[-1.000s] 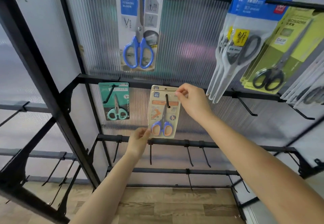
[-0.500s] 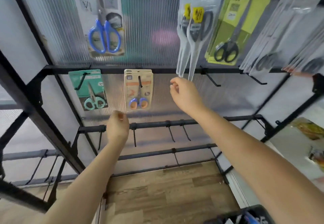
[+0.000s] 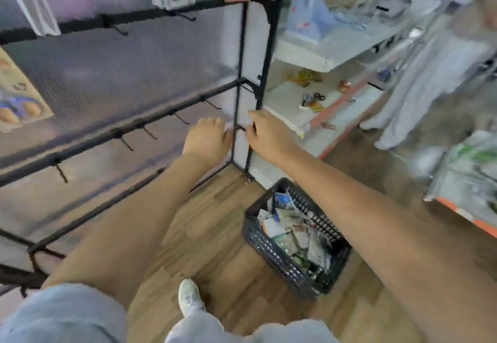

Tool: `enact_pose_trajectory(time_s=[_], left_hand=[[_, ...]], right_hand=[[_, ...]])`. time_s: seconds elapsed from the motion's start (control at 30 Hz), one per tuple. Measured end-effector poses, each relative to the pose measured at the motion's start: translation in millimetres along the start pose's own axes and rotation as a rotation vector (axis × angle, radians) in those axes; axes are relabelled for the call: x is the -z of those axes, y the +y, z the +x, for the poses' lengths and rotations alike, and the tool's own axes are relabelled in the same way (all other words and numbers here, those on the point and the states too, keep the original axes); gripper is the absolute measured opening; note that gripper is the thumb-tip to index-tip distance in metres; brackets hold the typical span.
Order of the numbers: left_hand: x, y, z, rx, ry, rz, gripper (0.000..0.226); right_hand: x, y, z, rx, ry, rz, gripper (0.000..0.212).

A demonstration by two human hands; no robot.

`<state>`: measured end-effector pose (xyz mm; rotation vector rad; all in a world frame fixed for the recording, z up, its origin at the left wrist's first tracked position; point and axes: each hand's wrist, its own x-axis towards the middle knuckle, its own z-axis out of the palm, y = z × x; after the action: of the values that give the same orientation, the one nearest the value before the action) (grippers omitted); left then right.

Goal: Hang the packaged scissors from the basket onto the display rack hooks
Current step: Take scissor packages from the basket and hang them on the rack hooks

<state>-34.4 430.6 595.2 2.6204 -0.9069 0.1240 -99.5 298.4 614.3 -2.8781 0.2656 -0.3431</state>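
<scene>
Head view shows both the left hand (image 3: 207, 138) and right hand (image 3: 269, 134) empty, fingers loosely relaxed, held out before the display rack (image 3: 243, 79). Below the right forearm, the black basket (image 3: 271, 248) of packaged scissors (image 3: 295, 232) sits on the wooden floor (image 3: 215, 216).

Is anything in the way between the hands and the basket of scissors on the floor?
Nothing visible. The right hand and left hand are up by the rack's corner post, both empty. The basket sits on the floor below, open at the top, with only air between.
</scene>
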Motion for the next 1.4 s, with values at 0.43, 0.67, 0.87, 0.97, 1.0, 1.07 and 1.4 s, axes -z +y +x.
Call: enact_pose_trajectory(time_s=[0.43, 0.67, 0.87, 0.97, 1.0, 1.07, 1.4], left_hand=[[-160.8, 162.4, -23.2, -0.521, -0.493, 0.141, 0.046], [-218.9, 187.9, 28.5, -0.639, -0.566, 0.118, 0.035], [-257.7, 199.6, 94.4, -0.706, -0.643, 0.148, 0.037], [-283.9, 197.5, 117.1, -0.801, -0.675, 0.26, 0.037], [-293.3, 195.6, 120.0, -0.825, -0.689, 0.301, 0.037], [-320.3, 192.1, 126.9, -0.913, -0.671, 0.405, 0.038], [-488.8, 133.2, 121.7, -0.658, -0.929, 0.295, 0.033]], right_hand=[[-20.2, 179.1, -208.4, -0.707, -0.049, 0.013, 0.037], [-54.5, 247.6, -212.6, -0.982, -0.109, 0.03, 0.027], [-90.5, 285.0, -167.5, -1.065, -0.182, 0.062, 0.027], [-117.6, 299.3, -158.3, -1.083, -0.222, 0.106, 0.033], [-129.0, 303.6, -159.0, -1.094, -0.245, 0.126, 0.034], [-157.1, 320.7, -164.7, -1.105, -0.293, 0.121, 0.033], [-292.7, 398.3, -205.6, -1.158, -0.438, 0.093, 0.028]])
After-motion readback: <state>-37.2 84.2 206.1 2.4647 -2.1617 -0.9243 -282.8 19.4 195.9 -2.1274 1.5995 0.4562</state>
